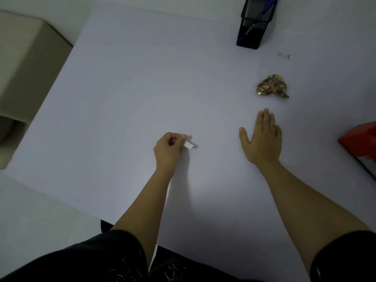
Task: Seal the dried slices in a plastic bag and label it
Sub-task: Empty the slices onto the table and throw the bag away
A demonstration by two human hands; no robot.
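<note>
White bench (132, 82) fills the view, both bare forearms reaching over it from dark short sleeves. Beige upholstered furniture (26, 68) far to the left of the left hand, off the bench edge. Red box (362, 143) at the frame edge, right of the right hand, cut off by the frame. Black mesh pen holder (257, 23) well ahead of the right hand, blue pen (264, 11) standing tilted in it. Right hand (262, 139) lies flat, palm down on the bench, fingers straight and together, thumb spread out to the left, holding nothing. Left hand (168, 146) curled, thumb and forefinger pinching a small white label (189, 144) that sticks out to its right, low over the bench. Dried slices (272, 86), a brown-yellow clump, sit on the bench just ahead of the right hand's fingertips, not touching; whether a bag is round them cannot be told. Small printed scrap (284, 55) farther ahead, between the clump and the pen holder.
</note>
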